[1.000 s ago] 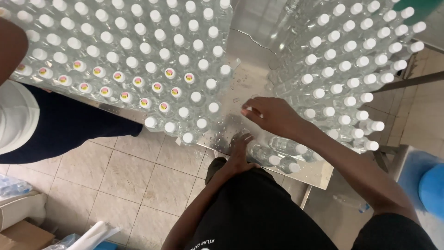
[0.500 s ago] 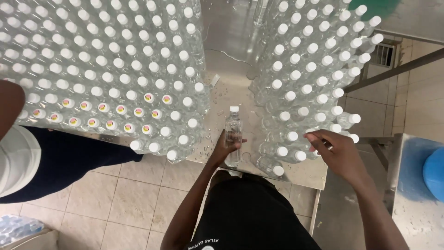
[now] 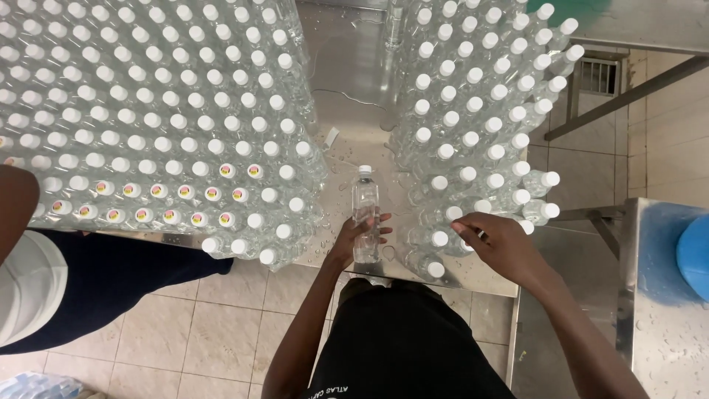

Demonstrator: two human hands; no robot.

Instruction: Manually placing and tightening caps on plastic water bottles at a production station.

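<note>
Now, line by line:
Left hand: the left hand [image 3: 360, 238] is wrapped around the lower body of a single clear bottle [image 3: 365, 214], fingers curled and clamped on it.
Bottle: it stands upright with a white cap, on the bare strip of the steel table [image 3: 347, 66] between the two blocks of bottles, close to the table's near edge.
Right hand: the right hand [image 3: 496, 244] rests on the near edge of the right-hand block of bottles [image 3: 473, 111], fingers bent and slightly spread over the white caps; whether they grip any one bottle cannot be told.
Left block: the left-hand block of bottles [image 3: 148, 118] fills the table's left side; a few rows by its near edge carry coloured caps [image 3: 187, 193].
Table: water drops lie on the steel around the held bottle.
Other person: a co-worker in dark trousers [image 3: 96, 281] stands at the table's near left edge.
Far right: a second steel surface [image 3: 657, 295] with a blue object [image 3: 694, 251] on it, well apart.
</note>
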